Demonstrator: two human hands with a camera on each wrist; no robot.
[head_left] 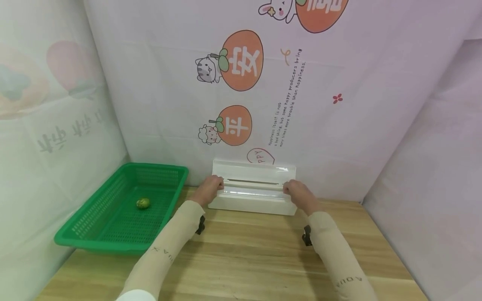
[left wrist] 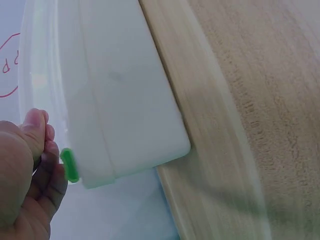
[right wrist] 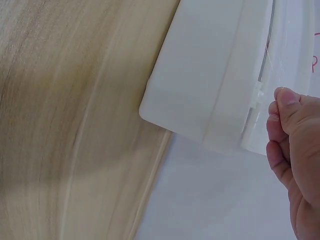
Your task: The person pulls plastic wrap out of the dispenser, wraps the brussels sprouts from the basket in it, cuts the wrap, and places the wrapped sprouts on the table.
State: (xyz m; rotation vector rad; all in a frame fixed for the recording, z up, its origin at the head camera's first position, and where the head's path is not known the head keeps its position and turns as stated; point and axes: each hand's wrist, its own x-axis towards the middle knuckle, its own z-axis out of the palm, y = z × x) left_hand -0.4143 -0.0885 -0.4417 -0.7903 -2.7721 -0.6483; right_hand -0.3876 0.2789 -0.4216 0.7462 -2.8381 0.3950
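A white cling film dispenser (head_left: 251, 205) stands at the back of the table against the wall, its clear lid (head_left: 244, 169) raised. My left hand (head_left: 208, 190) is at its left end and my right hand (head_left: 301, 195) at its right end. In the right wrist view, thumb and forefinger of the right hand (right wrist: 302, 135) pinch the thin clear cling film (right wrist: 278, 70), which is drawn into creases. The left hand (left wrist: 27, 175) pinches in the same way at the other end, beside a small green piece (left wrist: 70, 165) on the dispenser; the film there is hard to make out.
A green plastic basket (head_left: 109, 246) stands on the left of the wooden table (head_left: 241, 259), with a small yellow-green round item (head_left: 143, 203) in it. Printed cloth walls (head_left: 169, 96) close off the back and both sides.
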